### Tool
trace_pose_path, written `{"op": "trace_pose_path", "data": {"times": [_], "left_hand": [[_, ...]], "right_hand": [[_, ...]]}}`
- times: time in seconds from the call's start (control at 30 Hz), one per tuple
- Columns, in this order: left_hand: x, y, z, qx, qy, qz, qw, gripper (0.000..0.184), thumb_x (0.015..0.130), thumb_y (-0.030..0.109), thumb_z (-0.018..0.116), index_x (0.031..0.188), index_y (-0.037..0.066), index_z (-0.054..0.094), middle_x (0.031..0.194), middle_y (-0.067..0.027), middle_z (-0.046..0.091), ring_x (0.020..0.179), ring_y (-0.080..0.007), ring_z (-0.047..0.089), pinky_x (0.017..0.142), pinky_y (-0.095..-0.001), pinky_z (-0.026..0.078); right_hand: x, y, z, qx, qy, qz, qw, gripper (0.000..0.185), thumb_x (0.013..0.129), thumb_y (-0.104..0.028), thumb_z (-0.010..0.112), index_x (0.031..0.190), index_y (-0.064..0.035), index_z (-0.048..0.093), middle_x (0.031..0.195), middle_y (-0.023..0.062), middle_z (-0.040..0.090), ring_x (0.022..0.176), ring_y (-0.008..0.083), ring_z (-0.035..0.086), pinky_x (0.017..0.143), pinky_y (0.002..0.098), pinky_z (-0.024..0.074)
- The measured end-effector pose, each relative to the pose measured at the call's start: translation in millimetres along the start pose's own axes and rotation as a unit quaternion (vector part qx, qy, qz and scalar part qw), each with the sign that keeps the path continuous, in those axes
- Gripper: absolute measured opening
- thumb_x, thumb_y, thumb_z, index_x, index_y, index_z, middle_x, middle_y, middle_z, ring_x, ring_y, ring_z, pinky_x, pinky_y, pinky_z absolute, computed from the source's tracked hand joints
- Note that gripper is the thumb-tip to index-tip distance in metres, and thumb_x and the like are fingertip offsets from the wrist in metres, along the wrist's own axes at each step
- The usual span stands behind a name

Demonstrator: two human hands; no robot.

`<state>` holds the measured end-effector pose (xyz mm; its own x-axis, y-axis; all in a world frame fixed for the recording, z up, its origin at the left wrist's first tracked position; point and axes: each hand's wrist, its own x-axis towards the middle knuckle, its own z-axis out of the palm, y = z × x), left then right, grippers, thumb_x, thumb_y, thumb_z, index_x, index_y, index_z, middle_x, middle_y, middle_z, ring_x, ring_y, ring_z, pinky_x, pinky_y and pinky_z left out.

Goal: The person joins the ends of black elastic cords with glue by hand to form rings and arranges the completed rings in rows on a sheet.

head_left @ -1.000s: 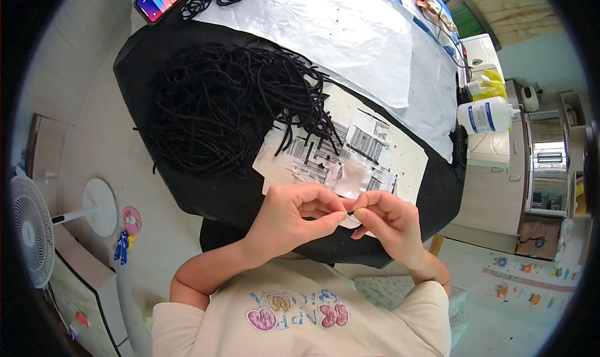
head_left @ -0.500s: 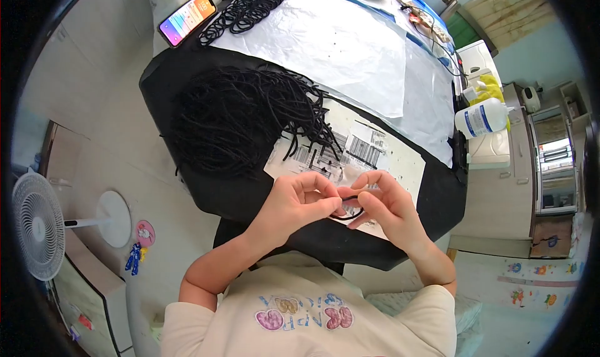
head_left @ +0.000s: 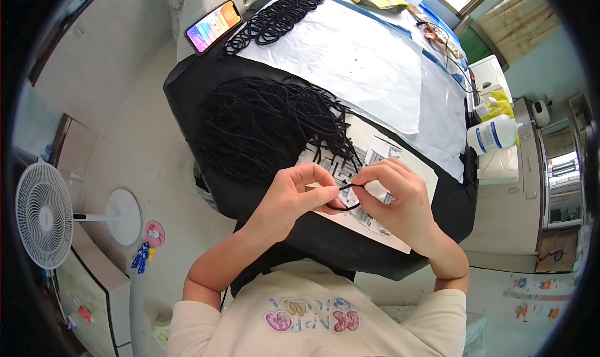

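Note:
Between my hands a short black elastic cord (head_left: 343, 208) is bent into a loop over the board. My left hand (head_left: 294, 197) pinches one side of it between thumb and fingers. On the other side, the thumb and index finger of my right hand (head_left: 400, 197) are closed on the cord. Whether its ends are joined I cannot tell. Just beyond my hands lies a big heap of loose black cords (head_left: 250, 129), some trailing onto the pale board (head_left: 400, 235) with barcode labels. Finished-looking black rings (head_left: 275, 19) lie in rows at the far left.
A lit phone (head_left: 214, 27) leans at the table's far left corner. White sheeting (head_left: 375, 63) covers the back of the black-topped table (head_left: 450, 216). A white bottle (head_left: 494, 135) is at the right edge. A white fan (head_left: 45, 213) stands on the left.
The whole view has shifted slightly. My right fingers, more spread before, now pinch the cord from above. My left hand keeps its hold, and the loop shows more openly between the hands.

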<state>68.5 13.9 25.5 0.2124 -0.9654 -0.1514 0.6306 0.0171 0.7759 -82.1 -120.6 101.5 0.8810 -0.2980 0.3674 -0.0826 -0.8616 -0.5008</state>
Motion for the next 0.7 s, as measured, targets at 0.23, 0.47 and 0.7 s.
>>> {"op": "trace_pose_path", "data": {"times": [0.23,0.47,0.7], "left_hand": [[1.5,17.2,-17.2,0.071,0.053,0.149,0.985,0.032,0.092,-0.002,0.06,0.123,-0.002,0.052,0.112,-0.0115,0.06,0.09,-0.0202,0.071,0.077,-0.0296,0.06],[-19.9,44.0,-69.1,0.209,0.179,0.303,0.913,0.031,0.092,-0.007,0.058,0.121,0.0,0.053,0.106,-0.0108,0.065,0.089,-0.0188,0.071,0.078,-0.0279,0.058],[-38.5,62.1,-111.2,0.249,0.294,0.322,0.865,0.016,0.089,-0.006,0.064,0.104,0.001,0.062,0.098,-0.0084,0.068,0.086,-0.0141,0.07,0.08,-0.0237,0.055]], "right_hand": [[45.9,9.0,9.6,-0.025,0.033,0.018,0.999,0.016,0.071,0.0,0.074,0.084,-0.0063,0.067,0.079,0.0048,0.068,0.076,0.0199,0.067,0.066,0.0312,0.0526],[153.7,79.3,42.6,0.131,0.05,0.132,0.981,0.011,0.084,-0.01,0.07,0.091,-0.002,0.07,0.092,0.0053,0.069,0.091,0.0137,0.066,0.085,0.033,0.0534],[254.4,135.9,128.9,0.137,0.087,0.232,0.959,0.026,0.074,-0.023,0.072,0.09,-0.003,0.076,0.099,0.0135,0.065,0.083,0.0191,0.06,0.076,0.0336,0.0492]]}}
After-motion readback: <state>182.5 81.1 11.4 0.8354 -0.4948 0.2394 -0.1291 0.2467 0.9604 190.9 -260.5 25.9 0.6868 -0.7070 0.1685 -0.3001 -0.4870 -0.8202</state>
